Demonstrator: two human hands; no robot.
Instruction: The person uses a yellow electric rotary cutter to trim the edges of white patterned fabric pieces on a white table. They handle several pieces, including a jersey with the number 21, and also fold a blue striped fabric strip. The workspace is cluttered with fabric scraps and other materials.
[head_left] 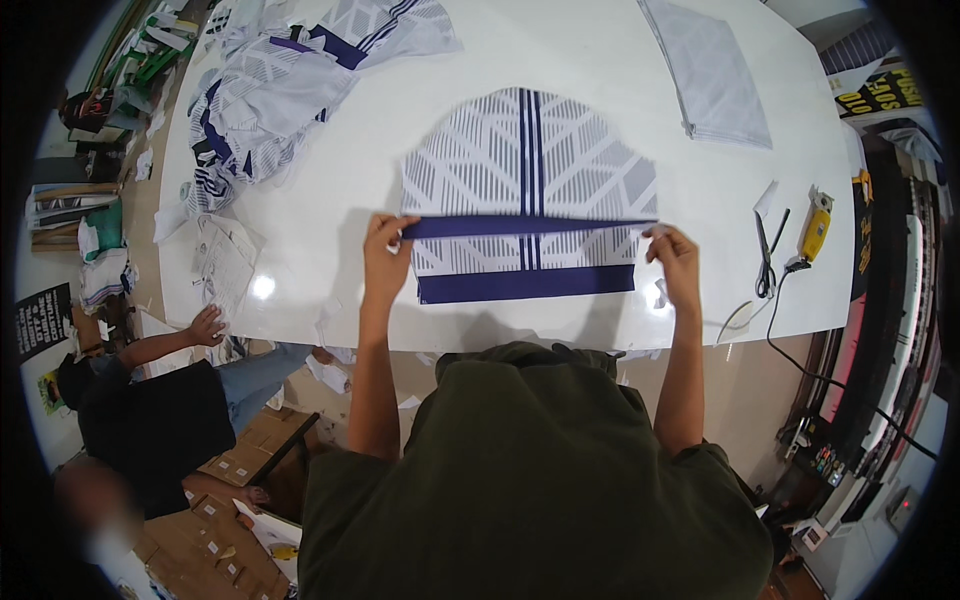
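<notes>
Left hand (385, 245) pinches one end of a dark blue strip (525, 226), right hand (675, 255) pinches the other, and the strip runs taut and level between them. It lies across a white fabric piece (530, 170) with grey line patterning, a rounded top edge, dark stripes down its middle and a broad dark blue band along the bottom, just below the hands. That piece sits flat on the white table (600, 60), directly beyond the fingers. Out past the right hand: scissors (766, 262) and a yellow handheld tool (815, 232) with its black cord trailing off the edge. Further off beyond it, a folded grey stack (710, 70). Far beyond the left hand, a heap of matching patterned pieces (270, 90). Off to the left, another person's hand (207, 326) rests at the table edge.
</notes>
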